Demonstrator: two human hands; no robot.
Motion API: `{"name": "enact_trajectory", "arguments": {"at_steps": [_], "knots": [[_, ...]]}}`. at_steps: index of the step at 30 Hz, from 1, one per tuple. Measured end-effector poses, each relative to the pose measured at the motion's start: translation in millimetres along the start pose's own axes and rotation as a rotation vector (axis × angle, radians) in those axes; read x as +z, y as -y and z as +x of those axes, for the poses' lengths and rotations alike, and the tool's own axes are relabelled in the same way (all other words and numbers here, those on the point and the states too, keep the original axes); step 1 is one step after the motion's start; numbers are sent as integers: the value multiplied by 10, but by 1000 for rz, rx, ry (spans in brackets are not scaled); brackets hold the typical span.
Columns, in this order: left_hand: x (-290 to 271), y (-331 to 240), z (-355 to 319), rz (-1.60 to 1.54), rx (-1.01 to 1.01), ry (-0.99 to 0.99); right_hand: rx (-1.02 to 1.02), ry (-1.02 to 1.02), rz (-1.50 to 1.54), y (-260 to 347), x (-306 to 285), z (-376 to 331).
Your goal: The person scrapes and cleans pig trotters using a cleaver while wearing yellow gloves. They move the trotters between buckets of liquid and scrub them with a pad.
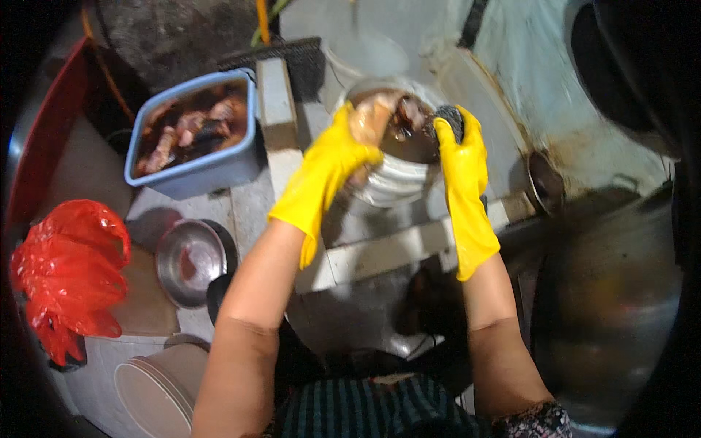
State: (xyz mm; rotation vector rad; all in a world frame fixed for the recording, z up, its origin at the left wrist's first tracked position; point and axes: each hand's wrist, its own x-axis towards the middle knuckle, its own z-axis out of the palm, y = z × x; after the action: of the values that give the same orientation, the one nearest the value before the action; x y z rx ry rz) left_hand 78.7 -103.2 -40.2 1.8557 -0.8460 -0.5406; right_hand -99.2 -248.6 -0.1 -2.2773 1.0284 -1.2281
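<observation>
Both hands wear yellow rubber gloves. My left hand (327, 155) is closed on a pale, wet piece of meat (371, 120) at the left rim of a round white bucket (398, 179). Dark brown liquid (416, 150) fills the bucket, and another chunk of meat (410, 115) shows in it. At the bucket's right side my right hand (464, 157) grips a dark grey mesh scouring pad (450, 122), held apart from the meat. Fingers hide part of both held things.
A blue tub (219, 166) of meat pieces in brown liquid stands at the far left. Nearer are a metal bowl (191, 252), a red plastic bag (73, 266) and a beige bucket (150, 394). Low tiled ledges (387, 248) edge the bucket. A large metal pan (606, 306) lies right.
</observation>
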Motion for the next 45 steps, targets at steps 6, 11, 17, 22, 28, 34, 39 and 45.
{"name": "enact_trajectory", "arguments": {"at_steps": [6,11,17,22,28,34,39,45], "knots": [[-47,68,28,-597,-198,198,344,366,-280,-927,-475,-1231],[119,-9,34,-505,-48,-84,322,719,-574,-1294,-174,-1714],[-140,-660,120,210,439,-197,188,1037,-589,-1133,-335,-1308],[312,-817,578,987,685,74,197,792,-700,-1363,-756,-635],[1091,-671,768,1117,824,404,729,703,-969,-2585,-529,-866],[1281,-411,916,1130,1409,257,1065,694,-806,-2885,-242,-1059],[1377,-506,939,996,915,602,1214,504,-743,-3294,-327,-1088],[1180,-534,850,1134,778,399,985,471,-677,-2668,-547,-854]]}}
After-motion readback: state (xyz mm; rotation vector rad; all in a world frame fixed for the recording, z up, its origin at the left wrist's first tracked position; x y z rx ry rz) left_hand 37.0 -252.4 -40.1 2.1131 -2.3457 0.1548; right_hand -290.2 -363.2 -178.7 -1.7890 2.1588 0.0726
